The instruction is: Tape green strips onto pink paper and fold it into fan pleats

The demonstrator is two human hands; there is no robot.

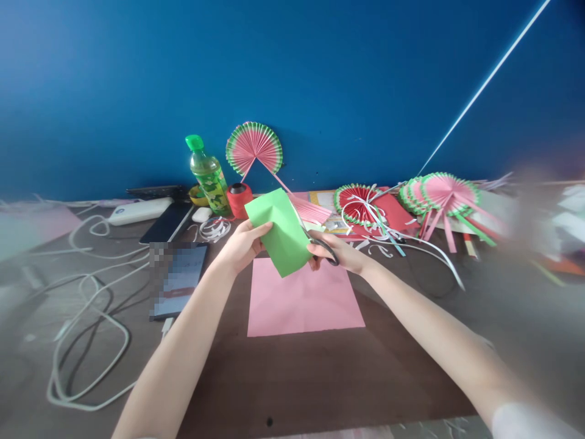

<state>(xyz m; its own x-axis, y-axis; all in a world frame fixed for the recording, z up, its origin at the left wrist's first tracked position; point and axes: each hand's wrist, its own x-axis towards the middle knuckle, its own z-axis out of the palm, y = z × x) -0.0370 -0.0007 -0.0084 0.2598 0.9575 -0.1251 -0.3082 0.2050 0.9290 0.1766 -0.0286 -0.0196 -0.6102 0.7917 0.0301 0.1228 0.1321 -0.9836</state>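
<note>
My left hand (244, 245) is closed on the left edge of a folded green sheet of paper (280, 231), holding it up above the table. My right hand (340, 253) grips a pair of scissors (325, 247) by their dark handles at the sheet's right edge; the blades are mostly hidden behind the paper. Flat on the brown table (320, 378) just below both hands lies a pink sheet (304, 302).
A green bottle (209, 175), a red spool (239, 199) and an upright pink paper fan (255, 148) stand at the back. More fans (439, 192) and paper strips lie at right. A phone (179, 280), a tablet (167, 222) and white cables (86, 329) lie at left.
</note>
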